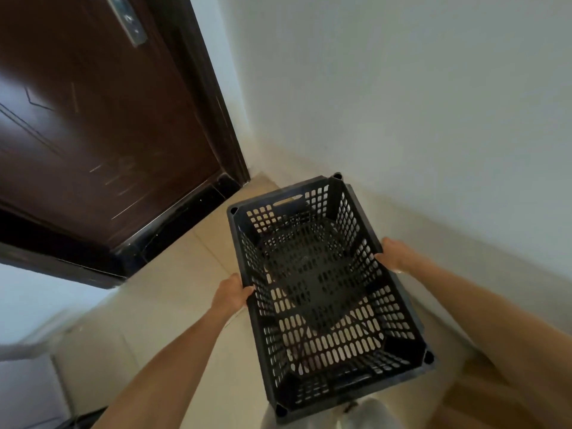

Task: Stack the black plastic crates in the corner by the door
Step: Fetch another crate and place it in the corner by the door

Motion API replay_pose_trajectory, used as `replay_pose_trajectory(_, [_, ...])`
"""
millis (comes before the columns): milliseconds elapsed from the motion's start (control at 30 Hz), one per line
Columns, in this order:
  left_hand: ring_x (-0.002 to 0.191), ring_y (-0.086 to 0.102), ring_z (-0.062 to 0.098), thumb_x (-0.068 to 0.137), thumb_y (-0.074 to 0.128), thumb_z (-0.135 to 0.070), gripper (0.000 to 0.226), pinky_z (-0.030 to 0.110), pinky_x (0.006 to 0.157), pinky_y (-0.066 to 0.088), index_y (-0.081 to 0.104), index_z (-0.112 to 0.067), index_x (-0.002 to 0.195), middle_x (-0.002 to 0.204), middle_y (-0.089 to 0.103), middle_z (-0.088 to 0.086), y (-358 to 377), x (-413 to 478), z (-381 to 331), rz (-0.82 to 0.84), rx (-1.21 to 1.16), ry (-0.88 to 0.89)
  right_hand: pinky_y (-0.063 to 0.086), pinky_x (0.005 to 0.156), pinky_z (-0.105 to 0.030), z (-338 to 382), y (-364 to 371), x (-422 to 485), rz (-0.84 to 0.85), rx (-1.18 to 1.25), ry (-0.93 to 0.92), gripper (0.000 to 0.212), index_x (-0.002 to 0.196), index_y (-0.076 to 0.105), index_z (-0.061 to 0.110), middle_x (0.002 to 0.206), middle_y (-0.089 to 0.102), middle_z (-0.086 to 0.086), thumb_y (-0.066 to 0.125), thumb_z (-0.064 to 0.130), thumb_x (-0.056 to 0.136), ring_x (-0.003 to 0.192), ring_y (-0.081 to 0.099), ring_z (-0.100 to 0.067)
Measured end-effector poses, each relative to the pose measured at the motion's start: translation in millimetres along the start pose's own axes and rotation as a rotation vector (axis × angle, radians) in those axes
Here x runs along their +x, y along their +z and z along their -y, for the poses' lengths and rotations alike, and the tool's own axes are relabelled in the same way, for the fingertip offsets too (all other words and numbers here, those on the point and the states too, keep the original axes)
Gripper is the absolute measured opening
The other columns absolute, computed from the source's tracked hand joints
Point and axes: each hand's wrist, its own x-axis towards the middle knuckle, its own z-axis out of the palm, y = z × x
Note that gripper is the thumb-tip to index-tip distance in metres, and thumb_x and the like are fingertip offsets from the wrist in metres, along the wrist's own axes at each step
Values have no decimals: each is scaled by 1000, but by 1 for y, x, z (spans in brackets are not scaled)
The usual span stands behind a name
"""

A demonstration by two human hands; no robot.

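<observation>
You hold one black crate [325, 298] between both hands, open side up, its long axis running away from you toward the corner where the dark door [93, 134] meets the white wall [402, 88]. Your left hand [233, 292] is clamped on the left long rim about midway along, thumb on top of the rim, fingers curled under the outside. Your right hand [394, 253] is clamped on the right long rim a little farther from you, thumb lying over the rim edge, the other fingers hidden behind the crate wall. Both arms are bare and stretched forward. The crate has perforated walls and floor, a handle slot in the far short wall, and round sockets at the four rim corners. It sits close to the right-hand wall, above the pale floor [173, 289]. A second rim edge seems to show just outside the far right corner and along the right side, so there may be another crate under this one; motion blur and the crate's own mesh keep you from being sure, and whether the held crate is resting on anything or hanging free cannot be told. The door's dark threshold [173, 224] lies to the left of the crate, well apart from it. A metal latch plate [131, 23] shows high on the door.
</observation>
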Motion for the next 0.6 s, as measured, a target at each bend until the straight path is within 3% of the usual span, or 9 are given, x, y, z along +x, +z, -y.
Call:
replay_pose_trajectory(433, [102, 63, 33, 92, 60, -20, 28, 37, 85, 51, 53, -2, 112, 109, 66, 17, 56, 99, -26, 67, -100, -127, 45, 85, -38, 0, -10, 133, 57, -123, -13, 33, 129, 41, 2, 128, 54, -21, 41, 12, 97, 114, 55, -35])
replay_pose_trajectory(600, [96, 63, 33, 93, 62, -19, 23, 37, 79, 49, 44, -5, 99, 104, 65, 18, 89, 113, -34, 56, -188, -220, 45, 96, -39, -6, -5, 182, 110, -154, -83, 34, 131, 42, 2, 132, 52, -20, 40, 12, 98, 118, 53, -34])
